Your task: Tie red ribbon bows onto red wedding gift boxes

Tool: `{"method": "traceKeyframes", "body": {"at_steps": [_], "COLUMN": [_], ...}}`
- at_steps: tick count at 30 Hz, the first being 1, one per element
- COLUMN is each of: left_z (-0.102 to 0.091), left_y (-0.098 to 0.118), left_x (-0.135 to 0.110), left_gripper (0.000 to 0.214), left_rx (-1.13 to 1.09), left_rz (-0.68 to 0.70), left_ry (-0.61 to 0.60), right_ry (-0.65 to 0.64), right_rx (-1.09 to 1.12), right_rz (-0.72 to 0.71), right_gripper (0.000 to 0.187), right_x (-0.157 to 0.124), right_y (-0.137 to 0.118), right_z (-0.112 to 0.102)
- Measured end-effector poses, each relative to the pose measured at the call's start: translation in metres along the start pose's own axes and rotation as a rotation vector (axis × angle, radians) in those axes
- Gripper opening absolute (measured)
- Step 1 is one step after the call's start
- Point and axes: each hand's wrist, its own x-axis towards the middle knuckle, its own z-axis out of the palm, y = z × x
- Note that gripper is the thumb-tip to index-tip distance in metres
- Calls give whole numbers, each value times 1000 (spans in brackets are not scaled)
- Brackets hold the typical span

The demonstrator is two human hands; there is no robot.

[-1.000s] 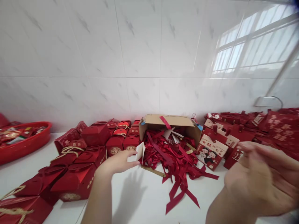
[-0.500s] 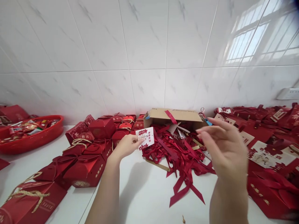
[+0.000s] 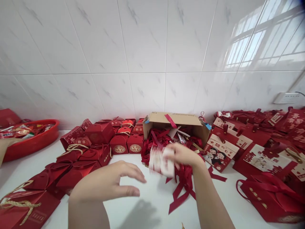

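Observation:
My right hand (image 3: 184, 156) has its fingers closed on a small white card (image 3: 164, 165) with red print, smeared by motion. Card and hand are in front of a tangled heap of dark red ribbons (image 3: 184, 187), which spills from a cardboard box (image 3: 176, 118) lying on its side. To the left, my left hand (image 3: 114, 181) hovers over the white table (image 3: 147, 219), its thumb and fingers apart with nothing between them. A small gold-coloured piece (image 3: 182, 225) lies at the bottom edge of the view.
Several red gift boxes (image 3: 100, 132), some tied with cord, fill the left side. Behind them stands a red basin (image 3: 30, 148) of wrapped sweets. Red gift bags with printed cards (image 3: 218, 152) crowd the right, near a ribboned red box (image 3: 269, 197). A tiled wall (image 3: 147, 92) borders the back.
The white card has passed from my left hand to my right, which came down and leftward. My left hand has let go, opened and moved lower left. The view has shifted slightly.

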Motion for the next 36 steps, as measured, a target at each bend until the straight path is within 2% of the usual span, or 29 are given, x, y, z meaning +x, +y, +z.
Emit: {"method": "traceKeyframes", "body": {"at_steps": [1,3,6,9,11,13,16,17,20,22,25,28,30,31,34,36], "left_z": [1,2,3,-5,-17,-35,-65,-73,-84,-81,-67,-45,-25,-14,15,20], "left_y": [-5,-17,-34,-50,-65,-86,-124,-135,-154,-151,-127,-95,-79,-74,-72,-78], "left_x": [1,5,14,23,29,38,52,55,62,62,58,50,45,42,34,28], "left_gripper": [39,46,52,56,68,91,113,116,108,101,94,85,85,87,99,111], "left_rx": [28,49,45,54,49,63,127,136,124,151,261,375,321,265,146,133], "left_rz": [-94,-244,-362,-417,-495,-696,-953,-991,-983,-935,-809,-527,-397,-383,-434,-477], "left_ry": [86,200,264,367,538,807,1136,1189,1207,1214,1269,1287,1139,1030,750,665], "right_ry": [164,313,332,284,222,177,201,223,264,270,233,188,173,166,166,183], "right_rx": [11,18,34,-1,-55,-103,-153,-162,-180,-201,-239,-270,-284,-283,-259,-241], "right_rz": [85,193,255,217,169,137,124,115,60,19,-4,-33,-67,-82,-93,-105], "right_gripper": [23,27,36,42,43,47,55,56,55,53,52,50,49,48,50,51], "right_x": [8,21,23,8,-6,-20,-39,-44,-53,-54,-53,-54,-57,-59,-64,-66], "right_y": [12,35,55,52,43,33,24,24,27,29,27,21,18,18,19,23], "right_z": [-2,-9,-22,-30,-34,-36,-39,-40,-42,-42,-40,-38,-38,-38,-40,-40]}}
